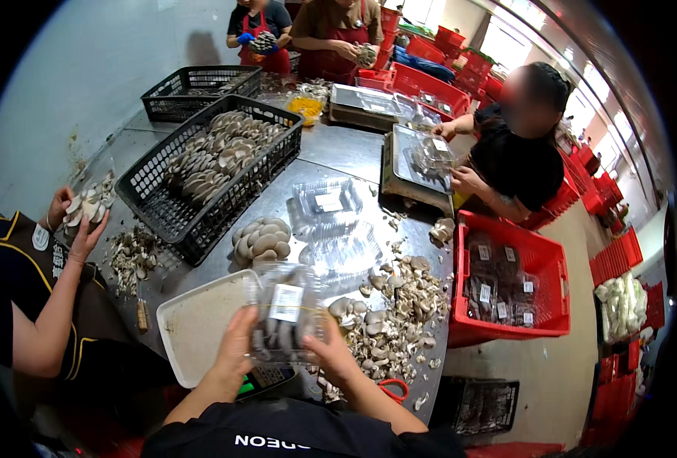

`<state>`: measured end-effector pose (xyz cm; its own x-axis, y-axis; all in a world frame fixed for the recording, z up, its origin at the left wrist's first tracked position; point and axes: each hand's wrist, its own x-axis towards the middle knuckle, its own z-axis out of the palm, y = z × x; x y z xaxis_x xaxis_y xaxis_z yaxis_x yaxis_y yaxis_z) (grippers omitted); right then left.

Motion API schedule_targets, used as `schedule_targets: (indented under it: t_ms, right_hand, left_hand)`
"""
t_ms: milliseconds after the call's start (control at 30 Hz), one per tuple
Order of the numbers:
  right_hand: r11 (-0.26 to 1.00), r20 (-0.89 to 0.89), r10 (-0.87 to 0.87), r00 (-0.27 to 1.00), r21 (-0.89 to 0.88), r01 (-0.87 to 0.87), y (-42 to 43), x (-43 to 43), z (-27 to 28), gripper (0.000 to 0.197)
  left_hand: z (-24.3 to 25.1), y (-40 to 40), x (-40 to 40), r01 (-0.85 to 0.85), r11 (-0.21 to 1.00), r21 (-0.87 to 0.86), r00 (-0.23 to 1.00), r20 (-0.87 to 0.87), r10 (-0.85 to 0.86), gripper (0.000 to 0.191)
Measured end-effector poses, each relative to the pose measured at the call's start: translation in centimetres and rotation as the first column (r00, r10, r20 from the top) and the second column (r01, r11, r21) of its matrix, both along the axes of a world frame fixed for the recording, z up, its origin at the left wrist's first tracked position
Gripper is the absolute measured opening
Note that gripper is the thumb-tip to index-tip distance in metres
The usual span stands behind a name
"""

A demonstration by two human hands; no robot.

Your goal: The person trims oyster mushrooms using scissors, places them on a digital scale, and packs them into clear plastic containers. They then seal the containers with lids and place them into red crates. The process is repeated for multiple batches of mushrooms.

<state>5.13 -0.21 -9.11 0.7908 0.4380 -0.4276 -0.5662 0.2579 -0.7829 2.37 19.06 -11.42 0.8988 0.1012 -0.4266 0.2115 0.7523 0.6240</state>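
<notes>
Between my two hands is a clear plastic clamshell box of oyster mushrooms, with a white label on its lid and a yellow rubber band around it. My left hand grips its left side and my right hand its right. Below and left of the box lies the cream pan of a digital scale. Just beyond the box sits a cluster of grey oyster mushrooms. Clear empty plastic boxes stand beside that cluster. To the right spreads a heap of mushroom pieces and trimmings.
A black crate of oyster mushrooms stands on the steel table. At the right edge is a red crate with packed boxes. Red-handled scissors lie near my right forearm. Co-workers handle mushrooms left and beyond; one holds a box over another scale.
</notes>
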Motion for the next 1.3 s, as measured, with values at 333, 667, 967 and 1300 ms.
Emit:
schedule_targets:
  t_ms: [333,667,967,1300]
  right_hand:
    - [0.995,0.023,0.007,1.000,0.096,-0.009,-6.7,24.6,-0.7,0.080]
    - [0.843,0.283,-0.343,0.896,-0.328,0.427,-4.9,59.1,-14.6,0.071]
    - [0.348,0.548,0.544,0.635,-0.836,0.424,-12.5,41.1,-10.7,0.042]
    - [0.138,0.491,0.587,0.644,-0.844,0.518,-12.8,28.8,-10.9,0.018]
  left_hand:
    - [1.6,-1.8,6.4,0.057,0.954,0.295,0.981,0.160,-0.108,0.034]
    - [-0.2,3.2,2.8,0.082,0.852,0.517,0.973,-0.228,0.045,0.021]
    - [-1.5,-2.4,14.4,0.398,0.403,0.824,0.845,-0.159,-0.511,0.040]
    - [-11.7,-9.1,20.5,0.132,0.239,0.962,0.991,-0.120,-0.065,0.056]
